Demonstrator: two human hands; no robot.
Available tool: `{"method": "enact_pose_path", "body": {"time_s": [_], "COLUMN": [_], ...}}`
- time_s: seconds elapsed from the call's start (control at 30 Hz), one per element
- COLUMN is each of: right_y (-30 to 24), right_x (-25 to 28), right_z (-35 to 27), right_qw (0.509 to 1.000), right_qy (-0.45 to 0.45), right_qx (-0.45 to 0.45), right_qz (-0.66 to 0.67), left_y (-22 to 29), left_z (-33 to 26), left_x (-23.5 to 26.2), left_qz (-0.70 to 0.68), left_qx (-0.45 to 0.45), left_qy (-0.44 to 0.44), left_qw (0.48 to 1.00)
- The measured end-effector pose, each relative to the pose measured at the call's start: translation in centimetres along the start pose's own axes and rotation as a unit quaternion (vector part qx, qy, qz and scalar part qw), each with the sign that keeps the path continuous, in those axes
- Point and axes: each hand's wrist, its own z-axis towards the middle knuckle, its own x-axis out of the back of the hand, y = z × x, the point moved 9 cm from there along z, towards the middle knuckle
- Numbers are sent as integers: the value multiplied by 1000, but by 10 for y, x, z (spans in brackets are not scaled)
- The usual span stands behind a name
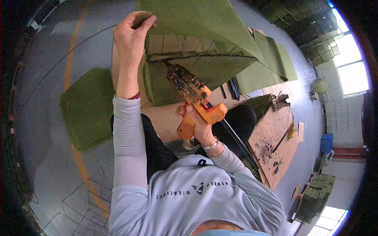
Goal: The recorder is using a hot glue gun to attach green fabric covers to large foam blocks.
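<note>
My left hand [132, 35] pinches the upper left edge of a raised green fabric-like panel [185, 19], holding it up. Below it lies another green panel [197, 76], with a rough black line of glue along its upper edge and thin wires behind. My right hand [201, 125] is wrapped round the handle of an orange glue gun [212, 114], whose front is caked in black residue. A long black glue stick [240, 143] runs out of its back. The gun's nozzle points up and left, close to the left end of the glue line; I cannot tell whether it touches.
Cardboard [271, 143] on the right bears scissors [278, 166] and black crumbs. Black sticks [234, 88] lie beyond my knee. A loose green piece [88, 108] rests on the grey floor at left, near wire frames [86, 200]. Green boxes [315, 194] are stacked at right.
</note>
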Motion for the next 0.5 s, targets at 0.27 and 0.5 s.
{"method": "enact_pose_path", "body": {"time_s": [0.27, 0.5], "right_y": [10, 7], "right_x": [-5, -15], "right_z": [0, 3], "right_qw": [999, 999], "right_qy": [-3, -33], "right_qx": [-3, 3], "right_qz": [38, 1], "left_y": [0, 4], "left_z": [2, 0], "left_x": [4, 6], "left_qz": [34, 38], "left_qx": [-10, -15], "left_qy": [17, 21], "left_qw": [999, 999]}}
